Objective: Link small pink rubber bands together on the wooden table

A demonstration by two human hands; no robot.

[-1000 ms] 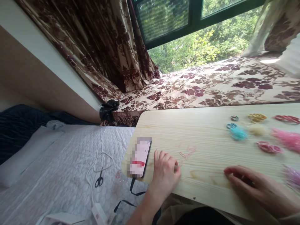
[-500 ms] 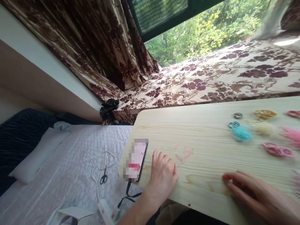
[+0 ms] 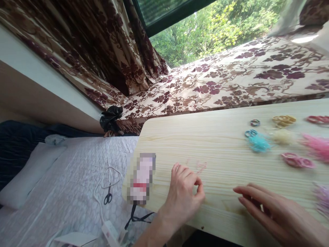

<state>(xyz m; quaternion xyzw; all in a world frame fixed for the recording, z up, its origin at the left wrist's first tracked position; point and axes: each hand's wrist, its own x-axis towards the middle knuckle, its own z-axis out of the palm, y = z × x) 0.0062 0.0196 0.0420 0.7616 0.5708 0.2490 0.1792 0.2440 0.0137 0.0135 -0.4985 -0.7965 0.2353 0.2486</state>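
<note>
My left hand (image 3: 185, 190) is over the left part of the wooden table (image 3: 218, 137), its fingers curled and the thumb brought to the index finger. Whatever may be in that pinch is too small or hidden to make out. Just beyond its knuckles lie a few thin pale-pink elastic bands (image 3: 202, 167), some perhaps hidden by the hand. Over to the right, my right hand (image 3: 272, 207) hovers at the near side of the table, fingers loosely stretched and slightly apart, with nothing visible in it.
A phone (image 3: 142, 178) with a blurred screen lies at the table's left end. Turquoise bands (image 3: 259, 142), cream bands (image 3: 282, 136), bright-pink bands (image 3: 317, 145) and several coloured hair ties (image 3: 298, 160) sit at the right. Scissors (image 3: 108, 197) and a white cable (image 3: 104, 171) rest on the bed.
My left hand has shifted right, towards the pale-pink bands, and its thumb and index finger have come together. My right hand has moved slightly left. The view has turned a little right.
</note>
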